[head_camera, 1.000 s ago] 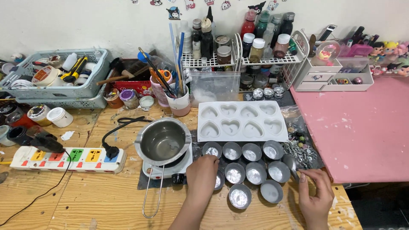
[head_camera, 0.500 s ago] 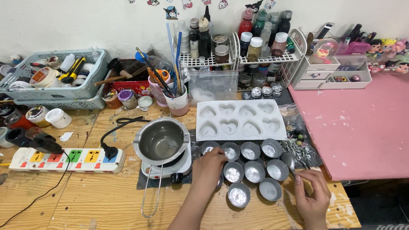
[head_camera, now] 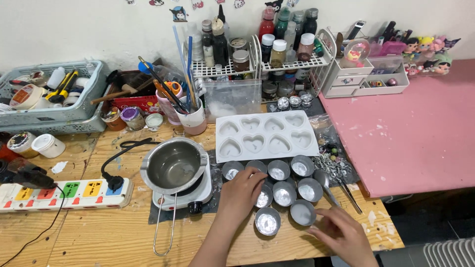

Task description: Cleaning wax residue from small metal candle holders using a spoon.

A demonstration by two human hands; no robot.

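Several small round metal tins [head_camera: 279,170] stand in a cluster on the wooden table, each with a pale filling. My left hand [head_camera: 241,192] reaches over the cluster's left side, fingers curled on one tin that it mostly hides. My right hand [head_camera: 340,233] rests at the front right, fingertips touching the nearest tin [head_camera: 303,212]. Another tin [head_camera: 267,221] stands alone at the front. Just behind the tins lies a white silicone mould [head_camera: 264,136] with heart-shaped cavities.
A steel melting pot [head_camera: 173,167] with a wire handle sits on a small white hot plate, plugged into a power strip [head_camera: 64,193]. Cups of brushes [head_camera: 190,116], a rack of bottles [head_camera: 277,47], a grey basket [head_camera: 49,104] and a pink table [head_camera: 415,133] surround the work spot.
My left hand has slid a little to the left over the tins. My right hand has come forward and left to the front tin. The view has shifted slightly.
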